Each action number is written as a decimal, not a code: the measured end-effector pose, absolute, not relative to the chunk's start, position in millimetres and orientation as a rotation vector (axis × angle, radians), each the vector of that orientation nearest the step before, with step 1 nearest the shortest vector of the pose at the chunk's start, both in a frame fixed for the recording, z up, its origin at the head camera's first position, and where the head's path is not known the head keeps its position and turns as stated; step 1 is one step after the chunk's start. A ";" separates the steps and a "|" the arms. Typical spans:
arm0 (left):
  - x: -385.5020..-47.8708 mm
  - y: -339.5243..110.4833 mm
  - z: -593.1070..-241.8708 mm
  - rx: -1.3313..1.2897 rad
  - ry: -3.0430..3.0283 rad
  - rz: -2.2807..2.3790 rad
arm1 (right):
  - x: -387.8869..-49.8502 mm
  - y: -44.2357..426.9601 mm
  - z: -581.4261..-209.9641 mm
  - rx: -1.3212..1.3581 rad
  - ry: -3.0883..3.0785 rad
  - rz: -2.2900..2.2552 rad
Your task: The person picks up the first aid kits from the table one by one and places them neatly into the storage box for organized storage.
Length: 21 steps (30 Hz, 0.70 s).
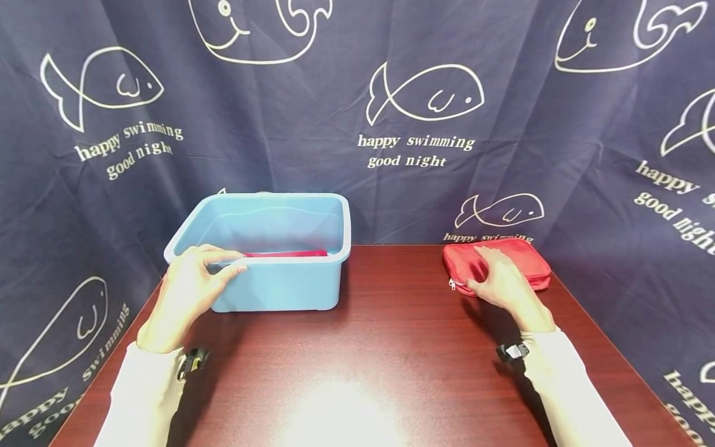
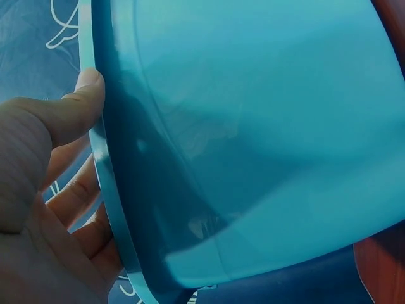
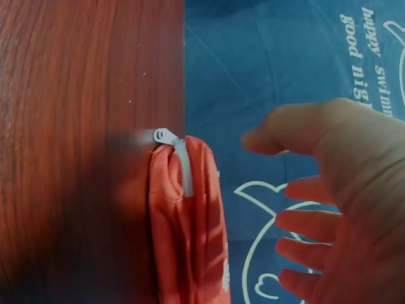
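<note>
the rim (image 1: 296, 259) of the blue bin (image 1: 276, 285) is pinched by the left hand (image 1: 192, 276), while the right hand (image 1: 503, 279), thumb and fingers apart, is held near the red pouch (image 1: 529, 262).

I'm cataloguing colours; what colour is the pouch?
The pouch is red, clearest in the head view.
</note>
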<state>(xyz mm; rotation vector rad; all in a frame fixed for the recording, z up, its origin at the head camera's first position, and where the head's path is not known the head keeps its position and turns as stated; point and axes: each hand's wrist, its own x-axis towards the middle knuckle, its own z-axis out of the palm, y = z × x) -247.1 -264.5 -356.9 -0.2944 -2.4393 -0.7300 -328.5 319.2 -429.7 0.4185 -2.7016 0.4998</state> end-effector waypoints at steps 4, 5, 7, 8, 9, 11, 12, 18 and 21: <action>-248.0 -264.9 -357.7 -0.294 -2.438 -0.732 | -331.5 323.7 -433.9 0.440 -2.758 0.447; -248.2 -264.9 -358.0 -0.290 -2.440 -0.732 | -332.4 324.8 -434.5 0.445 -2.768 0.434; -248.4 -265.9 -359.0 -0.281 -2.447 -0.729 | -333.7 326.3 -435.1 0.453 -2.786 0.407; -248.0 -266.2 -359.3 -0.274 -2.452 -0.728 | -334.5 327.0 -435.7 0.458 -2.792 0.392; -247.9 -266.7 -359.8 -0.270 -2.456 -0.726 | -335.2 327.5 -436.3 0.458 -2.805 0.379; -247.5 -267.8 -360.5 -0.260 -2.464 -0.724 | -336.0 328.7 -437.9 0.458 -2.837 0.357; -247.3 -268.2 -360.7 -0.260 -2.465 -0.722 | -336.4 329.3 -439.0 0.456 -2.858 0.352; -246.7 -267.4 -359.8 -0.264 -2.465 -0.717 | -336.4 334.1 -447.1 0.418 -2.933 0.357; -247.2 -265.3 -358.6 -0.260 -2.466 -0.722 | -335.1 336.8 -450.6 0.391 -2.923 0.333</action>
